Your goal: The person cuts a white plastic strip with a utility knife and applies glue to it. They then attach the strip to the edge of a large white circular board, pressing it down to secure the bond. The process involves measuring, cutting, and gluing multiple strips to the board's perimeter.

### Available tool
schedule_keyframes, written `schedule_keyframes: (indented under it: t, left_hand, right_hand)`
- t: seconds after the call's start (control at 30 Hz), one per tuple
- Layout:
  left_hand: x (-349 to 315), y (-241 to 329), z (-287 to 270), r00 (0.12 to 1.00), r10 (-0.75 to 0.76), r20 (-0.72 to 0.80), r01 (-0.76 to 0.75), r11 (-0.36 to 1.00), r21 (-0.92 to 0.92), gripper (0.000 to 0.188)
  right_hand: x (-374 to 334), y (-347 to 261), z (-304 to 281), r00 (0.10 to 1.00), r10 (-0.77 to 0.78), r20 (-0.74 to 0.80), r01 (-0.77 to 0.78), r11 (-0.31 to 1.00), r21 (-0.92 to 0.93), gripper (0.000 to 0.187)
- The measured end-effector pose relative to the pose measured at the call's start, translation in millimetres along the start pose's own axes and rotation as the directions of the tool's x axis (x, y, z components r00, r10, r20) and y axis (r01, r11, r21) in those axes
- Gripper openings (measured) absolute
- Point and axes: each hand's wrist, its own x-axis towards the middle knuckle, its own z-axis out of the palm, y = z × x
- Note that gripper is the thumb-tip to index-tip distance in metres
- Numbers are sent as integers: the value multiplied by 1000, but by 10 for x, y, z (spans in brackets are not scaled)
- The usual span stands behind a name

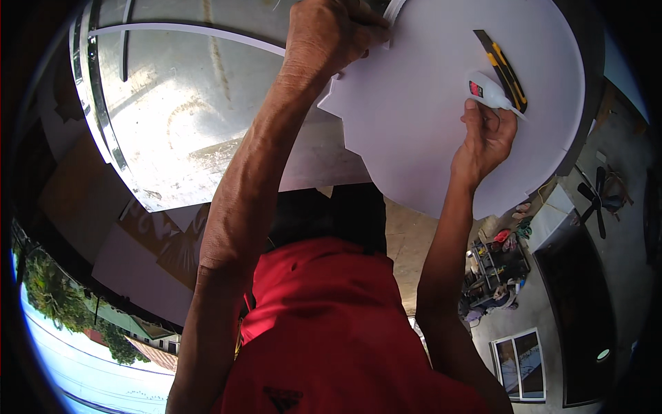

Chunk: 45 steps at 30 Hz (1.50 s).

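A large white sheet (427, 131), rounded on the right with a stepped left edge, lies flat in front of me. At its upper left edge my left hand (338, 34) is closed, its fingers pinching a thin white strip (200, 28). That strip runs out leftward in a long curve, and a short upright piece shows past the fingertips. My right hand (488, 134) holds a small white squeeze bottle (487, 90) between thumb and fingers over the sheet, its narrow nozzle pointing right. Just beyond the bottle lies a black and yellow utility knife (505, 67).
Under the sheet is a shiny metal-topped table (207, 124), with a dark narrow bar (126, 48) at its far left. On the floor to the right are a rack of tools and oddments (493, 269) and a black fan (598, 200).
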Motion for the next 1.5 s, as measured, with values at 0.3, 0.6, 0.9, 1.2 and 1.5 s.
schedule_keyframes:
  t: [0.3, 0.6, 0.9, 1.2, 1.5]
  left_hand:
    - [31, 17, -41, 1000, 18, 19, -20, 997, 80, 14]
    - [-38, 4, 30, 998, 36, -55, -28, 990, 135, 15]
    - [-47, 32, 59, 997, 43, -65, -36, 993, 111, 18]
    - [-67, 72, 61, 998, 19, -64, -12, 994, 109, 20]
    - [-103, 128, 70, 998, 10, -64, -1, 990, 140, 22]
  right_hand:
    - [152, 7, 23, 999, -20, 46, 29, 979, -202, 33]
    - [-296, -276, -55, 962, -21, 274, 104, 950, -295, 36]
    - [-503, -302, -19, 958, -150, 244, 235, 901, -366, 34]
    - [-529, -323, -7, 945, -212, 249, 301, 864, -404, 38]
    - [-562, -311, 20, 942, -211, 261, 303, 869, -391, 40]
